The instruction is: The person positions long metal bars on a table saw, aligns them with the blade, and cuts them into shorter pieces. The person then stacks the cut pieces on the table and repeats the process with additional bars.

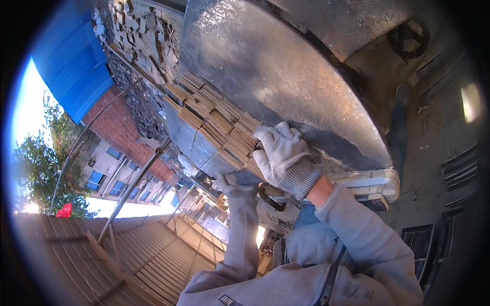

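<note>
My right hand [284, 152], in a pale knitted glove, lay at the near end of the wooden strips [220, 120], its thumb apart from the fingers; from my feed I couldn't tell whether it pinched any. My left hand [224, 186], also gloved, was below the strips in view, its grip too hidden to call. The strips lay bunched in overlapping rows beside the bare part of a worn metal tabletop [245, 56]. Beyond their far end I had scattered wood scraps [140, 30]; farther off, a blue panel [71, 61], a brick wall [122, 120] and a black wheel [408, 40] on the right.
</note>
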Demonstrator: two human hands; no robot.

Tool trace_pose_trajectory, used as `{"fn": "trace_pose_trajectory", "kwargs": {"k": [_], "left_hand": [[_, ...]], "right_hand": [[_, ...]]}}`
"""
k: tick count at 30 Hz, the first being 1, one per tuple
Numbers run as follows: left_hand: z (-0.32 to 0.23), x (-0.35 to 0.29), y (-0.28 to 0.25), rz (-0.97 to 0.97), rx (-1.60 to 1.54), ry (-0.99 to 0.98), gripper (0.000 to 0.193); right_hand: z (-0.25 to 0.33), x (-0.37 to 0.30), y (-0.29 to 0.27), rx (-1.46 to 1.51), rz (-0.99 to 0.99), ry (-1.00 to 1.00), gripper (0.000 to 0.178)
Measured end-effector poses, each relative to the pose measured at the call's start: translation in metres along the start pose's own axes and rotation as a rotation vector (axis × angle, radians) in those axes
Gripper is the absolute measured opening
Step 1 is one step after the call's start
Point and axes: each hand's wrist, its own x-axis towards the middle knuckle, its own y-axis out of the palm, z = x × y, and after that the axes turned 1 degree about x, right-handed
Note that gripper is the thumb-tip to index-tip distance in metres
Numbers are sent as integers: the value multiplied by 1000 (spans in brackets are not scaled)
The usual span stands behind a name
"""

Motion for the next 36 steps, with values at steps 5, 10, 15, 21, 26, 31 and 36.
{"fn": "trace_pose_trajectory", "kwargs": {"k": [5, 10, 15, 21, 26, 31, 36], "left_hand": [[-12, 18, -20, 155, -154, -177, 53], [-10, 37, -40, 62, 58, 27, 66], [-2, 23, -23, -22, 159, 80, 52], [-1, 0, -16, 179, 185, 81, 46], [-2, 3, -20, 171, 80, -12, 47], [-4, 9, -22, 144, 38, 16, 54], [-4, 9, -22, 227, 103, 6, 69]], "right_hand": [[0, -7, 0, -32, -15, -39, 43], [0, -12, -6, -53, 200, 12, 44], [-2, -12, -14, -121, 275, -26, 44], [-9, -14, -8, -45, 86, -116, 37], [-10, -16, -9, -39, 112, -120, 39], [-10, -13, -13, 13, 105, -112, 37], [-10, -6, -9, 67, 45, -79, 44]]}}
